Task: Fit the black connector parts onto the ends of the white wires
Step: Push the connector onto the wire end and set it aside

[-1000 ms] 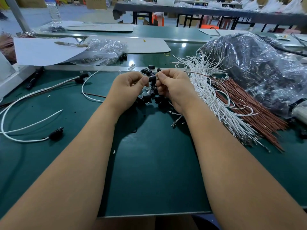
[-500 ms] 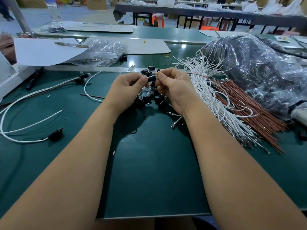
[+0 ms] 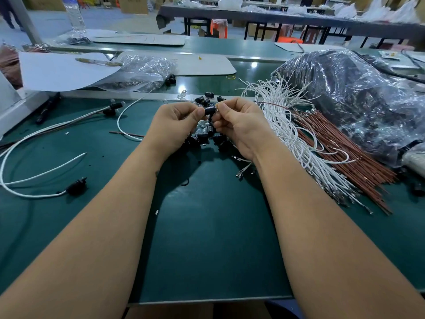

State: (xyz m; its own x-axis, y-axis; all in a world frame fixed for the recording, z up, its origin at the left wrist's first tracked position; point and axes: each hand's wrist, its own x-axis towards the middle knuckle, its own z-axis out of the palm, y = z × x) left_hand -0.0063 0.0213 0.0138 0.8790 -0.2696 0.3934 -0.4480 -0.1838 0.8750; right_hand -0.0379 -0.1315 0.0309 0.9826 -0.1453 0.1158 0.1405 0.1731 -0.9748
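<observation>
Plenty of bare green mat between the forearms down to the near table edge; clutter sits left, right and behind. Both hands meet above a pile of black connector parts. Left hand pinches a black connector with thumb and fingers, and right hand pinches its other end, fingers curled. White wires are bundled just right, beside brown wires.

green workbench; grey floor; long dark table behind.
</observation>
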